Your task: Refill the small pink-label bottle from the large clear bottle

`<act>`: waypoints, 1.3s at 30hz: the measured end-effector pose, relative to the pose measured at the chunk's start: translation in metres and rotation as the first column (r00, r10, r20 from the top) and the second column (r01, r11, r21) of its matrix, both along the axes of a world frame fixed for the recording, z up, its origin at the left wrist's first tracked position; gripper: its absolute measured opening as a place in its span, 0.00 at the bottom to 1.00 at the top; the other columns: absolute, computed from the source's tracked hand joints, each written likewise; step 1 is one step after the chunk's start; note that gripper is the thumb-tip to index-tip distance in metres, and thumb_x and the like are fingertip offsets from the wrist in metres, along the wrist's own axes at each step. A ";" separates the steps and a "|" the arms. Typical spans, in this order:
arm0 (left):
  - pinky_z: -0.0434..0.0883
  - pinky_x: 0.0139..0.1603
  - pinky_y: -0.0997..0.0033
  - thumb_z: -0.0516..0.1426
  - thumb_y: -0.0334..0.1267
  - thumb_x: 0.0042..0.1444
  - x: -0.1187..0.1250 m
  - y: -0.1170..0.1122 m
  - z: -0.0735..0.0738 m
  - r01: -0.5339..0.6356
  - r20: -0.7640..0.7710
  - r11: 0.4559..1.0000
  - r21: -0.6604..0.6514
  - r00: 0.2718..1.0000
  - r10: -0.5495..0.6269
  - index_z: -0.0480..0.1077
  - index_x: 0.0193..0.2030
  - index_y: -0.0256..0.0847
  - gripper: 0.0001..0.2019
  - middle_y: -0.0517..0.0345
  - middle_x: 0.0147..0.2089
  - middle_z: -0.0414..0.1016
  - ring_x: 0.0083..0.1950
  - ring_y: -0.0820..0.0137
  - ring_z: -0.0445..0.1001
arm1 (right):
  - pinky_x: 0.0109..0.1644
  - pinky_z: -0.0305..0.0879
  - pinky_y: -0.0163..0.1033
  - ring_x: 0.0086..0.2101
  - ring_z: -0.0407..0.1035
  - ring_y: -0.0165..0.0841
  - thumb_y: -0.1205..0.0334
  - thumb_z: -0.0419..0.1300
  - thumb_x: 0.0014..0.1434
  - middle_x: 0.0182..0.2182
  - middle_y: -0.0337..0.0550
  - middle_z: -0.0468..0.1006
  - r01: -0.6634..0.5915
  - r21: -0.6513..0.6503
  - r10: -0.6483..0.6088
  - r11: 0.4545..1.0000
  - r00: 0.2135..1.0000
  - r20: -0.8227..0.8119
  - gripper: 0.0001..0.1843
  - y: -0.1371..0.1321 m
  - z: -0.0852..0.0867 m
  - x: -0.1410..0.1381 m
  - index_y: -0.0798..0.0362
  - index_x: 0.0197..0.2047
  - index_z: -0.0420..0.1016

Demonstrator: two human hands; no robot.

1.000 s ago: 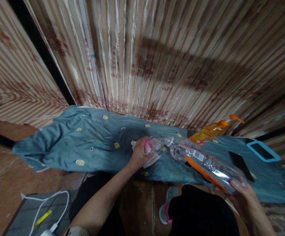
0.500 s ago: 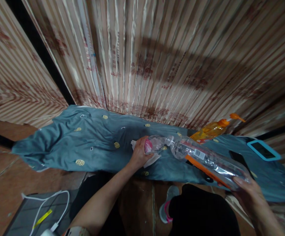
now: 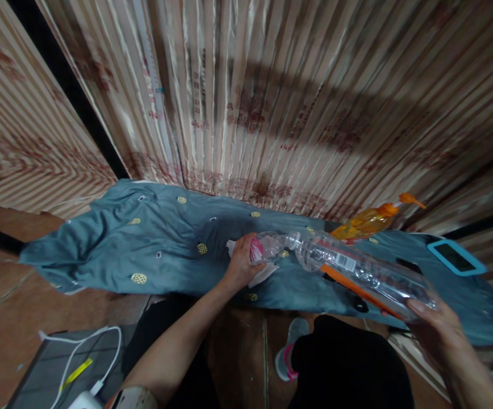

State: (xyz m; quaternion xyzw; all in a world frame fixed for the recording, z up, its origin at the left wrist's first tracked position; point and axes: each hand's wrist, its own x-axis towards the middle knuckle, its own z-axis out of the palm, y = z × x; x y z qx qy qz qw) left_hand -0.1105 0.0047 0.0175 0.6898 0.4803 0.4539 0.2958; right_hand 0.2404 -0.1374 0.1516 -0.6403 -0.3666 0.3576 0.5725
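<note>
My left hand (image 3: 243,262) is wrapped round a small clear plastic bottle (image 3: 272,247) with a pink label, over a crumpled white tissue (image 3: 264,275). In my right hand (image 3: 436,318) is the base end of a large clear plastic bottle (image 3: 357,271) with an orange label strip and a barcode. This bottle is tilted, its neck pointing left. The two bottle mouths meet or nearly meet; whether they touch I cannot tell. Behind the large bottle stands an orange pump bottle (image 3: 368,221).
A blue-green cloth with yellow pineapple prints (image 3: 170,238) covers the low surface. A blue-framed device (image 3: 456,257) lies at the right, near a dark flat object (image 3: 408,264). White cable (image 3: 74,358) rests on a grey box at lower left. Striped curtains (image 3: 229,113) hang behind.
The large bottle and my right hand have shifted slightly right. My left hand keeps its hold on the small bottle, almost unmoved.
</note>
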 end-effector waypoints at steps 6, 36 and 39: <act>0.71 0.79 0.31 0.74 0.31 0.47 -0.002 -0.003 0.005 0.003 -0.001 1.000 -0.019 1.000 -0.003 0.69 0.71 0.42 0.42 0.40 0.71 0.77 0.73 0.43 0.76 | 0.66 0.78 0.50 0.60 0.80 0.55 0.47 0.80 0.47 0.59 0.52 0.84 -0.010 0.020 0.009 1.000 1.000 0.009 0.38 0.002 0.001 -0.002 0.43 0.63 0.85; 0.71 0.79 0.32 0.75 0.30 0.47 -0.002 -0.002 0.003 0.001 0.005 1.000 -0.017 1.000 -0.001 0.69 0.71 0.42 0.43 0.40 0.71 0.76 0.73 0.43 0.76 | 0.65 0.76 0.40 0.65 0.78 0.50 0.38 0.75 0.55 0.65 0.48 0.82 -0.061 0.028 0.057 0.998 0.988 0.145 0.42 0.004 -0.003 0.015 0.43 0.69 0.81; 0.71 0.79 0.32 0.75 0.31 0.48 -0.002 -0.003 0.006 0.006 0.014 0.999 -0.031 1.000 -0.006 0.69 0.71 0.43 0.43 0.41 0.71 0.76 0.73 0.44 0.76 | 0.65 0.77 0.41 0.64 0.78 0.51 0.38 0.76 0.54 0.65 0.48 0.81 -0.063 0.031 0.058 0.998 0.988 0.143 0.42 0.005 -0.004 0.017 0.43 0.69 0.81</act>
